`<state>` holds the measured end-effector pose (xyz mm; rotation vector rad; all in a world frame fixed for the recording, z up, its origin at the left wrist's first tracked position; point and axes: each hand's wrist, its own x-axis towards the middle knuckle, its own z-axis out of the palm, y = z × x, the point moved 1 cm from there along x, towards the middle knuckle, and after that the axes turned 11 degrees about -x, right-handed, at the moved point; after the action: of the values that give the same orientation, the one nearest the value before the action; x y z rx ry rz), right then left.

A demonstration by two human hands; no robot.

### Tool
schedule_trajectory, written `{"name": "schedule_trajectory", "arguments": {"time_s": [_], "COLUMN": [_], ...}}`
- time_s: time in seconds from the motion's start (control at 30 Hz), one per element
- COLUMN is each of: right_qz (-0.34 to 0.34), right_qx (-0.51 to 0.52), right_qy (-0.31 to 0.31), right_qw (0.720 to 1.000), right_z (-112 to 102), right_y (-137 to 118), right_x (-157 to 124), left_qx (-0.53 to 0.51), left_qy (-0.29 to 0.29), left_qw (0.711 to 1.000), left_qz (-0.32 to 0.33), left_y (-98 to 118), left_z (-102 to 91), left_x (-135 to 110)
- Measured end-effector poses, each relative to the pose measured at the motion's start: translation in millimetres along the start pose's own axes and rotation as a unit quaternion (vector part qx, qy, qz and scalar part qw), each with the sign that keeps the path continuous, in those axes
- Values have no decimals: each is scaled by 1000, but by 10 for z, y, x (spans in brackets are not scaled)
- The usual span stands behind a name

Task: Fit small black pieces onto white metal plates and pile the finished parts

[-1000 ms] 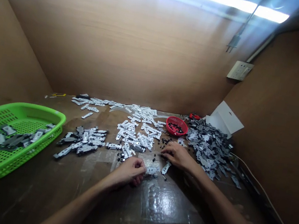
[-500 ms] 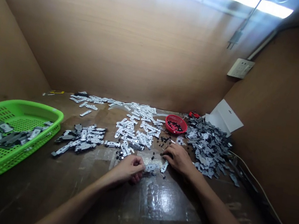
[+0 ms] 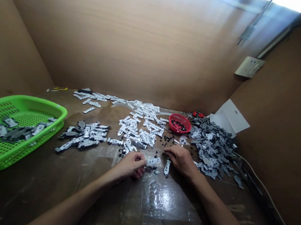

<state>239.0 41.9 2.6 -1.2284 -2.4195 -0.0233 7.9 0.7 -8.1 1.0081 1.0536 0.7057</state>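
Note:
My left hand (image 3: 131, 164) is closed near the middle of the table, thumb and fingers pinched at one end of a white car-shaped piece (image 3: 153, 162). Small black parts show just below that piece. Farther right, my right hand (image 3: 180, 159) reaches over the tabletop with its fingers bent together and pointing left. Its fingertips are down by scattered small black wheels (image 3: 167, 140); whatever they pinch is too small to make out. Between the hands lies another white car-shaped piece (image 3: 167, 168), apart from both.
A red basket (image 3: 179, 124) holds small black parts. Grey pieces (image 3: 211, 146) are heaped at right beside a white card (image 3: 231, 117). White pieces (image 3: 139, 124) spread across the back; assembled-looking pieces (image 3: 86, 136) lie left, near a green basket (image 3: 62, 112). A cable (image 3: 267, 194) runs along the right.
The whole view has shifted slightly. Both hands stay at nearly the same spots. The loose white piece beside my right hand now lies more upright in view.

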Motion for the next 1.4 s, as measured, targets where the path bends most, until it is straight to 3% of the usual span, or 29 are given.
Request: {"name": "schedule_trajectory", "arguments": {"time_s": [0.53,0.93,1.4], "right_qz": [8,32,-20], "right_qx": [115,119,135], "right_qy": [13,11,-16], "right_qw": [993,992,990], "right_z": [-135,-191,-114], "right_y": [-184,-274,-421], "right_x": [12,35,23], "left_qx": [-4,-2,-53], "left_qy": [1,2,4], "left_qw": [1000,1000,999], "left_qz": [-10,-6,-13], "left_y": [-8,5,38], "left_z": [3,5,-16], "left_x": [9,0,-9]}}
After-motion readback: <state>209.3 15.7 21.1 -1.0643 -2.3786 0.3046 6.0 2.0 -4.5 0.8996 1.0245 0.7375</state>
